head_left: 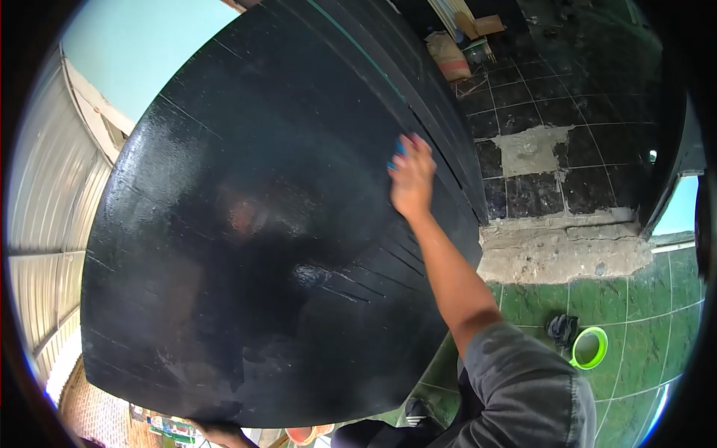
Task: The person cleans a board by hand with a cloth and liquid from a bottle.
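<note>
Grey sleeve (523, 381) lower right, right hand (412, 175) gripping blue pad (398, 153) against wet black panel (246, 224), likely mid-wipe, next stroke needs even pressure; left hand (222, 431) bottom edge, grip unclear.

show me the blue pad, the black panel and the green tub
blue pad (396, 154): head view, on its exposed left edge.
black panel (246, 224): head view, on its glossy middle.
green tub (589, 349): head view, on its inside.
</note>
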Demonstrator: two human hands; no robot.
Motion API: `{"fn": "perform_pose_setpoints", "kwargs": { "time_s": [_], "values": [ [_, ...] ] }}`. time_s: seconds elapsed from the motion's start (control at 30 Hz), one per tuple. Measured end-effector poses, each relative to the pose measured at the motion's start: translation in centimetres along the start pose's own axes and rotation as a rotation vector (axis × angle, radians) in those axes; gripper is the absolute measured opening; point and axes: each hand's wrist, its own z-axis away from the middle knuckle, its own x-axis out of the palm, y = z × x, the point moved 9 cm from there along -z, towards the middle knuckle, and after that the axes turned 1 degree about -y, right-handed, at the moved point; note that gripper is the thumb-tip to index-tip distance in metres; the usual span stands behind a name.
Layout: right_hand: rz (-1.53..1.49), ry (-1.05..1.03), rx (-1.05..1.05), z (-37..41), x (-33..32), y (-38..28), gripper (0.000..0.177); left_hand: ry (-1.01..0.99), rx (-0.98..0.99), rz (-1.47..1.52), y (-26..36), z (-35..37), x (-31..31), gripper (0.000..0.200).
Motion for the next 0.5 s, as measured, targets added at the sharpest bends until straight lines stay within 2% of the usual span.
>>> {"fn": "perform_pose_setpoints", "kwargs": {
  "time_s": [0.03, 0.07, 0.1, 0.17, 0.23, 0.27, 0.3, 0.37, 0.4, 0.43, 0.47, 0.5],
  "values": [
    [-0.046, 0.028, 0.130, 3.7, -0.8, 8.0, 0.041, 0.023, 0.011, -0.022, 0.1, 0.0, -0.2, 0.072],
    [0.120, 0.130, 0.006, 8.2, -1.6, 15.1, 0.043, 0.047, 0.021, -0.045, 0.2, 0.1, -0.3, 0.072],
    [-0.093, 0.283, 0.309, 13.2, -1.7, 24.0, 0.045, 0.069, 0.024, -0.042, 0.1, -0.1, -0.4, 0.072],
    [0.213, 0.113, 0.760, 16.8, -2.8, 26.7, 0.048, 0.097, 0.018, -0.034, -0.3, -0.3, -0.5, 0.072],
    [0.062, 0.208, 0.485, 14.3, -0.9, 21.9, 0.051, 0.115, 0.016, -0.020, -0.9, -0.4, 0.2, 0.072],
    [0.105, 0.170, 0.289, 11.1, -1.6, 12.1, 0.052, 0.124, 0.011, -0.022, -0.8, -0.4, 0.0, 0.072],
    [-0.197, 0.078, 0.329, 9.3, -0.4, 5.5, 0.050, 0.134, 0.012, -0.016, -1.0, -0.4, 0.1, 0.072],
    [0.042, -0.090, -0.103, 8.3, 2.0, -9.7, 0.050, 0.133, 0.012, -0.004, -1.4, -0.7, 0.4, 0.072],
    [-0.072, -0.333, -0.296, 9.7, 2.7, -16.8, 0.049, 0.101, 0.012, 0.013, -1.9, -1.5, 0.3, 0.072],
    [-0.349, -0.482, -0.416, 12.8, 3.8, -21.7, 0.045, 0.069, 0.011, 0.031, -2.4, -2.2, 0.1, 0.072],
    [-0.459, -0.633, -0.589, 16.2, 4.5, -25.7, 0.043, 0.043, 0.008, 0.053, -3.0, -3.0, -0.1, 0.072],
    [-0.542, -0.584, -0.721, 21.0, 5.0, -27.4, 0.043, 0.054, -0.007, 0.043, -3.5, -3.5, -0.4, 0.071]
  ]
}}
